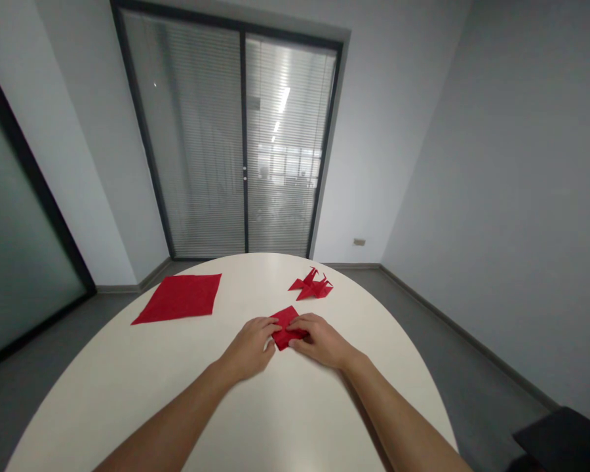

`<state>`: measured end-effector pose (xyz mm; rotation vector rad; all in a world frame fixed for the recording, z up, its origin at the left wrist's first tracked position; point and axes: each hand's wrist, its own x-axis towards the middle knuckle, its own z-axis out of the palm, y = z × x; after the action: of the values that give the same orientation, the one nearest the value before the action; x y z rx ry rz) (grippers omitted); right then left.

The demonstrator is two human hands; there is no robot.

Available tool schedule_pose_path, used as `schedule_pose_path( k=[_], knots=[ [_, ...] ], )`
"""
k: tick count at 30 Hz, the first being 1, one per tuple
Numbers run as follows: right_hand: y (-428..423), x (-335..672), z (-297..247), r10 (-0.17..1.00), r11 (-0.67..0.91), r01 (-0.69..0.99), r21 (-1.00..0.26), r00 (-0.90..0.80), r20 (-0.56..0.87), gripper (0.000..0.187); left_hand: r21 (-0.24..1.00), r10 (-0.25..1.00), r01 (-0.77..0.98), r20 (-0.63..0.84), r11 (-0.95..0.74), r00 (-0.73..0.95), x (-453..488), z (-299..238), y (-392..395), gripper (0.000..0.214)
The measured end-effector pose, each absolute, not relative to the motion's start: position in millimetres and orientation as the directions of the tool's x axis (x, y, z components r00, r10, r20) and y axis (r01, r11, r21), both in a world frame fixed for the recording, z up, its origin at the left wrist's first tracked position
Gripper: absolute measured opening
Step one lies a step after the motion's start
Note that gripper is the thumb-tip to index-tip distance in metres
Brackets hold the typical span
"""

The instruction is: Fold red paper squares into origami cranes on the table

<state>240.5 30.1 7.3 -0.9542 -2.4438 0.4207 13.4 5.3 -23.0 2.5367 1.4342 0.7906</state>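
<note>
A small folded square of red paper (284, 338) lies on the table between my hands, one corner pointing away from me. My left hand (252, 344) has its fingertips on the paper's left edge, with the thumb curled in below. On the other side, my right hand (320, 339) grips the right corner, fingers over the top and thumb at the near edge. Parts of the paper's left and right sides are hidden under the fingers. Just beyond it to the right stand folded red paper cranes (311, 286), close together.
A larger flat sheet or stack of red paper (181, 298) lies at the far left of the round white table (142, 393). Behind the table is a glass partition with blinds (196, 144). A dark object, perhaps a chair (568, 436), shows at the lower right.
</note>
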Motion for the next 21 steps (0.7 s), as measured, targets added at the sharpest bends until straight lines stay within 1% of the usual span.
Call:
schedule_pose_path(
  k=[8,16,18,21],
  knots=[
    [27,239,15,0.691,0.712,0.540,-0.449,-0.652,0.312,0.025,0.374,0.823,0.746,0.395,-0.551,0.409,14,-21,4,0.036],
    [29,241,12,0.712,0.694,0.566,-0.445,-0.631,0.308,0.027,0.428,0.844,0.740,0.396,-0.518,0.362,16,-16,2,0.016],
    [31,242,10,0.720,0.688,0.581,-0.434,-0.621,0.310,0.025,0.429,0.850,0.747,0.391,-0.509,0.354,15,-16,2,0.015],
    [36,244,5,0.726,0.683,0.596,-0.422,-0.612,0.312,0.024,0.423,0.864,0.766,0.373,-0.483,0.339,15,-17,5,0.019]
  ],
)
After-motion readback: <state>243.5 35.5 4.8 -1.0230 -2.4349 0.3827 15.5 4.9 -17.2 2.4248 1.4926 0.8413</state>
